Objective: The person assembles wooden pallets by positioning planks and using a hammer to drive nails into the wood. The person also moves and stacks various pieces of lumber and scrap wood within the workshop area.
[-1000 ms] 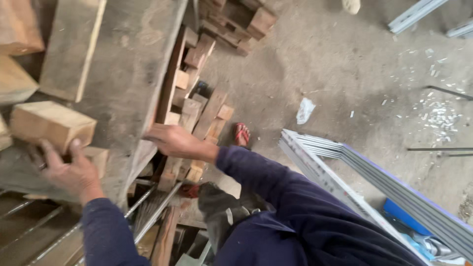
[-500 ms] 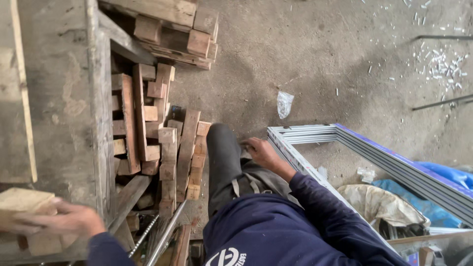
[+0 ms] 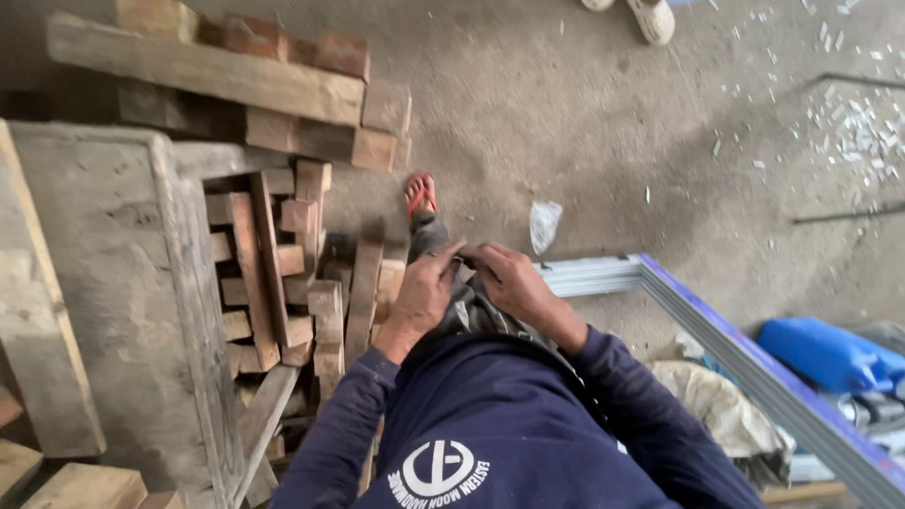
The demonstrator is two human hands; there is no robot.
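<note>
Wooden offcuts are lying stacked left of the raised knee, where left hand and right hand are meeting fingertip-to-fingertip, apparently empty.

The scene is seen from a single camera worn on the head, aimed steeply down over the chest and arms. The left hand and right hand are caught close, near the middle of the frame, above a raised knee. The concrete floor is seen well below, filling the upper part. A stack of wood blocks is taken in at left, a metal frame at right. Perhaps a slight tilt is present. No second view is supplied for overlap.
</note>
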